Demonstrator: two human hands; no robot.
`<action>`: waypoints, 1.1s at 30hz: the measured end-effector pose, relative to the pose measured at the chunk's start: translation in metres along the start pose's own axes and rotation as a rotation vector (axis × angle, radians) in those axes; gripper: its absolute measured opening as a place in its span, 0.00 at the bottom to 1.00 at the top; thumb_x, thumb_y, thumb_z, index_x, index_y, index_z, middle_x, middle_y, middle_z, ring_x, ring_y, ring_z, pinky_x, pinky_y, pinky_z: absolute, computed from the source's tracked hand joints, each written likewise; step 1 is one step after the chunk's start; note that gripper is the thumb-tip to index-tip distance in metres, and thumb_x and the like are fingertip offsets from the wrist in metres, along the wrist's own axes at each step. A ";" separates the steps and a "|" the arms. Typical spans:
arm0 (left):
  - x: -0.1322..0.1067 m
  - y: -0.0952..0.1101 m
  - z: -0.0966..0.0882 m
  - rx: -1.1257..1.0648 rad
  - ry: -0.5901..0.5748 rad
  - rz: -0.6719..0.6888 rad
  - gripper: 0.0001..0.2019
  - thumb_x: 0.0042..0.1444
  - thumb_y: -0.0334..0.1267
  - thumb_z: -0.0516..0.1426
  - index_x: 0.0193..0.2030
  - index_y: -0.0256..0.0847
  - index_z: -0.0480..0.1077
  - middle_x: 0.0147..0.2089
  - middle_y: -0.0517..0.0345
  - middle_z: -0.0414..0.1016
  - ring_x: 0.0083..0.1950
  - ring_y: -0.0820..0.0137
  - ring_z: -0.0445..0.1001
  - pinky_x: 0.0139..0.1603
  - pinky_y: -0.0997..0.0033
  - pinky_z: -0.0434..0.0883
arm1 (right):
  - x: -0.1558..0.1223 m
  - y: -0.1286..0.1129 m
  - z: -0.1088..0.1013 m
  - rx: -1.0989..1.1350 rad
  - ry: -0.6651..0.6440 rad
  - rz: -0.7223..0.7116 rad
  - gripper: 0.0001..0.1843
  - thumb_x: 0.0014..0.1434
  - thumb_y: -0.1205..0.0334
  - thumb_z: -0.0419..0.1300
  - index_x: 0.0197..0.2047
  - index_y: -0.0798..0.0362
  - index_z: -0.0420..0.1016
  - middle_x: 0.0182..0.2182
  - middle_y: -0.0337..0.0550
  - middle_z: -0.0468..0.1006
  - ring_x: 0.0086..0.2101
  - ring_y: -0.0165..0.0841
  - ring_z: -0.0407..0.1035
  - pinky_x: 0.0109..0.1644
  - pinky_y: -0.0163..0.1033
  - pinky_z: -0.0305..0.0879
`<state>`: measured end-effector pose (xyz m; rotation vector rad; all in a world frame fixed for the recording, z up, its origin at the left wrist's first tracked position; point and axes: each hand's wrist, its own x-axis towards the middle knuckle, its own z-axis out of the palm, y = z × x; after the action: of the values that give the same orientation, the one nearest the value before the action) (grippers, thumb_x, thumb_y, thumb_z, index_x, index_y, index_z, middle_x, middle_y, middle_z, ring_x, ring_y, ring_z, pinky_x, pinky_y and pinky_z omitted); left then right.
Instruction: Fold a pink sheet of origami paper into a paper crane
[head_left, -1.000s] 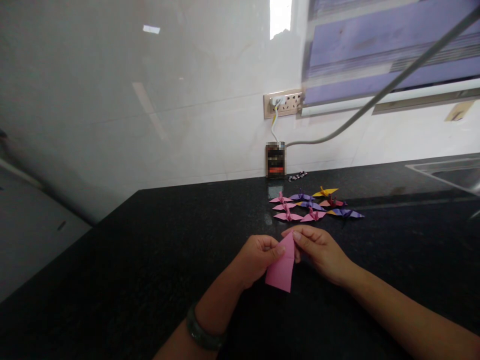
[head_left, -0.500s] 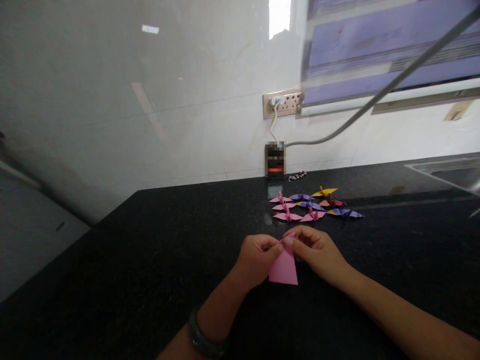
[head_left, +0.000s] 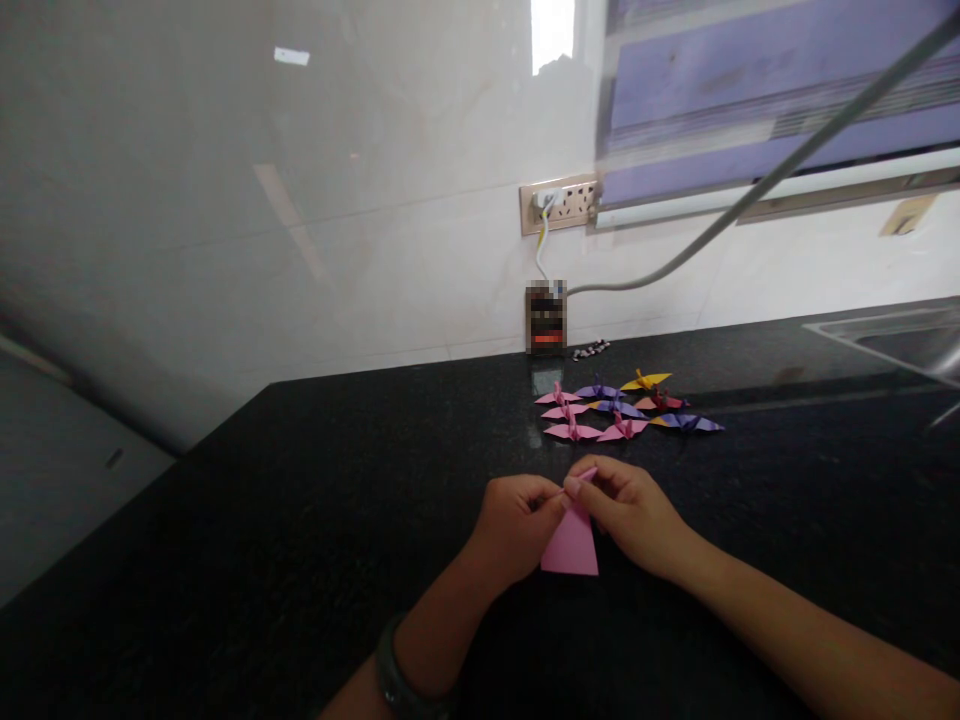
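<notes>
Head view: both hands pinch pink paper above countertop.

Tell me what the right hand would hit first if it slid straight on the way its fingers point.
The right hand points left, so it would probably meet the left hand first: both pinch the pink paper at its top, nearly touching.

pink paper tip hidden by fingers, small box blurred, sink cut off
</notes>
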<state>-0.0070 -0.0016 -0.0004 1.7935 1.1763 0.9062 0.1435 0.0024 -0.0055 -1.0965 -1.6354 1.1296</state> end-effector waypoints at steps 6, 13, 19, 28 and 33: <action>0.001 0.004 -0.002 -0.099 -0.031 -0.048 0.13 0.49 0.41 0.52 0.23 0.32 0.70 0.20 0.59 0.64 0.21 0.78 0.59 0.20 0.79 0.55 | 0.000 0.000 0.000 0.082 -0.030 0.005 0.10 0.53 0.57 0.53 0.29 0.56 0.66 0.21 0.36 0.64 0.22 0.25 0.58 0.25 0.31 0.55; 0.002 0.004 -0.003 -0.172 -0.065 -0.098 0.14 0.47 0.42 0.54 0.24 0.30 0.70 0.20 0.59 0.64 0.21 0.78 0.58 0.20 0.78 0.54 | 0.000 -0.003 0.001 0.210 -0.033 0.069 0.10 0.51 0.57 0.55 0.27 0.56 0.67 0.18 0.33 0.62 0.19 0.23 0.55 0.21 0.29 0.50; 0.003 0.000 -0.004 -0.238 -0.104 -0.141 0.13 0.47 0.42 0.54 0.24 0.31 0.70 0.21 0.59 0.65 0.21 0.78 0.58 0.20 0.78 0.53 | 0.001 -0.006 -0.001 0.256 -0.020 0.125 0.11 0.50 0.57 0.56 0.26 0.57 0.68 0.17 0.33 0.62 0.18 0.22 0.53 0.19 0.29 0.48; 0.002 0.002 -0.005 -0.314 -0.100 -0.188 0.12 0.45 0.41 0.56 0.23 0.32 0.69 0.20 0.60 0.65 0.20 0.79 0.58 0.20 0.78 0.53 | 0.000 0.000 0.000 0.319 -0.035 0.143 0.13 0.54 0.56 0.52 0.29 0.58 0.70 0.17 0.35 0.63 0.16 0.22 0.54 0.18 0.30 0.49; 0.002 0.001 -0.007 -0.368 -0.095 -0.223 0.12 0.44 0.42 0.57 0.22 0.32 0.69 0.20 0.60 0.65 0.20 0.79 0.58 0.20 0.78 0.53 | 0.006 0.002 -0.007 0.388 0.027 0.144 0.20 0.56 0.51 0.47 0.25 0.58 0.69 0.14 0.35 0.61 0.15 0.23 0.54 0.16 0.30 0.49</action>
<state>-0.0116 0.0018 0.0039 1.3664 1.0464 0.8343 0.1487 0.0101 -0.0044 -0.9787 -1.2602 1.4474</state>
